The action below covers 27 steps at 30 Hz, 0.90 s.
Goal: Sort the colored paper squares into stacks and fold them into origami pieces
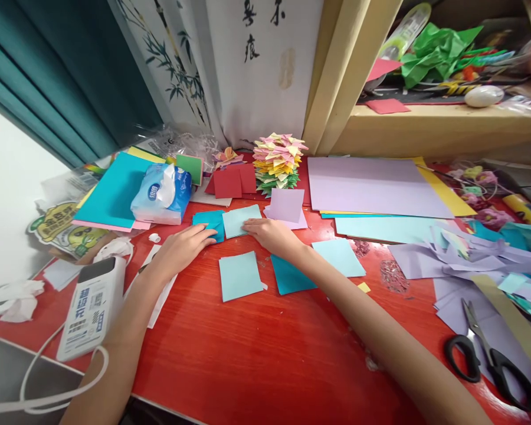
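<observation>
My left hand (184, 247) lies with stretched fingers on the right part of a small teal paper square (213, 218). Just beside it is a pale blue paper square (238, 221), and the fingertips of my right hand (269, 231) rest on its right edge. The fingers of both hands look extended over the paper, not wrapped round it. Nearer to me lies another pale blue square (240, 276). Under my right forearm a darker teal square (289, 277) is partly hidden, with a light blue square (340, 257) on the forearm's far side. Lilac squares (287, 205) lie behind my right hand.
A tissue pack (161, 198) stands at the back left, near red paper squares (229, 183) and a folded-paper model (278, 162). Large lilac sheets (376, 186) lie at the back right. Scissors (487, 354) rest among paper strips. A white power bank (92, 307) and cable lie left.
</observation>
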### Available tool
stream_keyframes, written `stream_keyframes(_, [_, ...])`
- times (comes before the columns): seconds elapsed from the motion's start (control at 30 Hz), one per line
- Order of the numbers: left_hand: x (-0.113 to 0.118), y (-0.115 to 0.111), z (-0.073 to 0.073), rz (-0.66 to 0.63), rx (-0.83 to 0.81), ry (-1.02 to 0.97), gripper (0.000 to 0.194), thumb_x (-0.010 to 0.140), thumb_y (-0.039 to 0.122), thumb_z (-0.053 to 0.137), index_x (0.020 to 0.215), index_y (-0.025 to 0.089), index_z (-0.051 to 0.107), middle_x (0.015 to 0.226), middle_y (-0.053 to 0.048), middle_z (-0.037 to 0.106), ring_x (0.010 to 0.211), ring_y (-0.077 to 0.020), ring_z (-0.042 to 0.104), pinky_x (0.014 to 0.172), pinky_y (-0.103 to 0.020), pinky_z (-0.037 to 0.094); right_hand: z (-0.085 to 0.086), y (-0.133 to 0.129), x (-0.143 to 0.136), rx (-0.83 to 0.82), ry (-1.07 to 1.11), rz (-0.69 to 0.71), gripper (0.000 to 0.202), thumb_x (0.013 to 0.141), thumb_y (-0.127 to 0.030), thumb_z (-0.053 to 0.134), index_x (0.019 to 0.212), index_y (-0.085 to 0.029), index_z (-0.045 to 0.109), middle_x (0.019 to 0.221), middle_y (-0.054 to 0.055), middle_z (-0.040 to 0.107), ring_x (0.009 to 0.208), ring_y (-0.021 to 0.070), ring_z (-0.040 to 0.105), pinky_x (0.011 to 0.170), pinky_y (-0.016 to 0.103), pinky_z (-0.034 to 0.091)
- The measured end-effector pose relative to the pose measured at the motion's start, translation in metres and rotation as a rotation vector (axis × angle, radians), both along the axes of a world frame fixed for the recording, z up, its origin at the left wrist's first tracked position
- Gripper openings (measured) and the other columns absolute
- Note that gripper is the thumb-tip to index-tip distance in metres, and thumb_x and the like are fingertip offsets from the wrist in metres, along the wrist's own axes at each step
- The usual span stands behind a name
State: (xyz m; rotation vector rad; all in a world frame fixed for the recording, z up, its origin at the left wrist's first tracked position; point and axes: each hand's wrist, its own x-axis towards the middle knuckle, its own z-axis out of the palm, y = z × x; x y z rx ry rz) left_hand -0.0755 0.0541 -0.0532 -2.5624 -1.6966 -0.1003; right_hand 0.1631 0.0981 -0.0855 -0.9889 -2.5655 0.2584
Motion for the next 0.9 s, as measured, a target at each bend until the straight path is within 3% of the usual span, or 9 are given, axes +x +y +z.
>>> stream_keyframes(0.43, [-0.0037, -0.0006, 0.0001, 0.023, -0.083, -0.075, 0.048, 0.091, 0.049, 0.023, 0.117, 0.026, 0.056, 0.127, -0.003, 0.052, 0.111, -0.0225, 0.052, 0.09, -0.034, 0.044, 0.0, -0.0001, 0.0007, 0.019, -0.015, 0.004, 0.036, 0.089, -0.007, 0.035, 0.116, -0.013, 0.058, 0.123, 0.007, 0.057, 0.117, 0.0171, 0.05, 0.094, 0.031, 0.046])
stream_keyframes(0.9, [-0.0056, -0.0015, -0.0003, 0.035, -0.097, -0.114, 0.041, 0.091, 0.045, 0.032, 0.116, 0.026, 0.057, 0.127, -0.002, 0.052, 0.114, -0.023, 0.051, 0.092, -0.035, 0.043, 0.0023, -0.0009, 0.0007, 0.011, -0.053, 0.021, 0.038, 0.087, -0.004, 0.035, 0.118, -0.011, 0.056, 0.125, 0.008, 0.056, 0.119, 0.0177, 0.048, 0.095, 0.032, 0.045])
